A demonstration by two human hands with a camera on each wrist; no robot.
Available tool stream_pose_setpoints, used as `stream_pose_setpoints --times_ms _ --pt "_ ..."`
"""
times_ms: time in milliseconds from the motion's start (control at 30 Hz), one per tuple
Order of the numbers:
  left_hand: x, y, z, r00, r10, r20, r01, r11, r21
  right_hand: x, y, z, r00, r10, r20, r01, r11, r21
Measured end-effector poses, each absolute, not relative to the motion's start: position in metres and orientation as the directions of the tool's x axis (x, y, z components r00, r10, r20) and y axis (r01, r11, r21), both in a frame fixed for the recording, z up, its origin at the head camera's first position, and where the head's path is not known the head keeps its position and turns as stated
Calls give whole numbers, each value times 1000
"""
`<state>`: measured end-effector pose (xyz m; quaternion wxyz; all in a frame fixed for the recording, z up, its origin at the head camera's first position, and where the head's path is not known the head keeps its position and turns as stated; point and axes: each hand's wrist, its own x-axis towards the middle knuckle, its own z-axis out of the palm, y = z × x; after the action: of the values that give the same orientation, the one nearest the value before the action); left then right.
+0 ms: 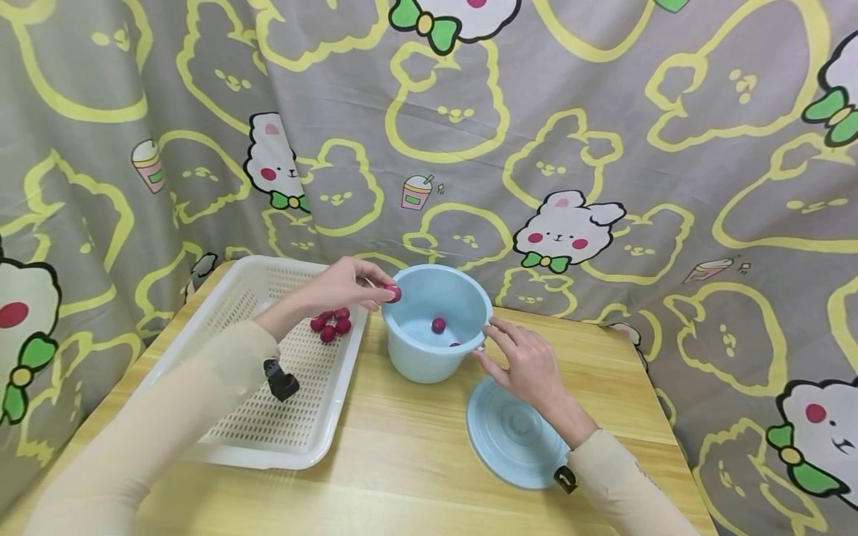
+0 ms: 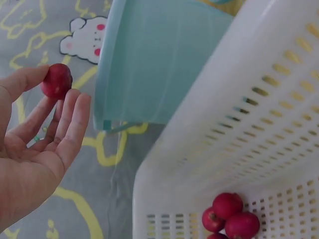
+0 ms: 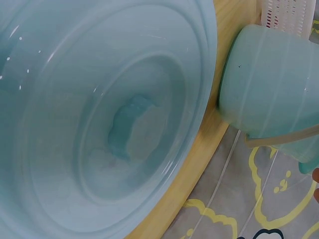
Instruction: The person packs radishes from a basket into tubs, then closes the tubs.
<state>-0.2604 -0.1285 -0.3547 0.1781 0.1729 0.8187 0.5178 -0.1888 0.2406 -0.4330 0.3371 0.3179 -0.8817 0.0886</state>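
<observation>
The left hand (image 1: 342, 286) pinches a small red ball (image 1: 392, 293) at the left rim of the blue bucket (image 1: 425, 365), near the worktop (image 1: 389, 461)'s far edge. The right hand (image 1: 529, 365), fingers spread, touches the right rim. More red balls (image 1: 328, 327) lie in the white basket (image 1: 340, 402) along the worktop's left edge.

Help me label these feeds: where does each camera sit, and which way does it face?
Head: worn on the head, forward and down over table; left grip, right grip and forearms show.
Left wrist: on that wrist, toward bucket and basket; left grip shows.
Right wrist: on that wrist, toward lid and bucket; only fingertips show.
Wrist views share the bucket.
</observation>
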Motion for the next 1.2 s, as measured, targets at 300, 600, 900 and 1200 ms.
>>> stream_pose_setpoints --times_ms 300,600,900,1200 --pt "-264 -108 -351 -861 499 -100 121 392 912 -189 241 -432 -573 -505 646 -621 781 60" --pt "-272 -92 -353 -850 509 -139 106 422 900 -189 241 -431 -572 -509 643 -625 778 61" --pt "-277 -78 -357 -838 527 -143 108 415 903 -189 240 -432 -573 -508 644 -620 782 65" --pt "-280 -65 -361 -817 556 -156 117 425 897 -189 240 -433 -567 -503 653 -621 782 64"
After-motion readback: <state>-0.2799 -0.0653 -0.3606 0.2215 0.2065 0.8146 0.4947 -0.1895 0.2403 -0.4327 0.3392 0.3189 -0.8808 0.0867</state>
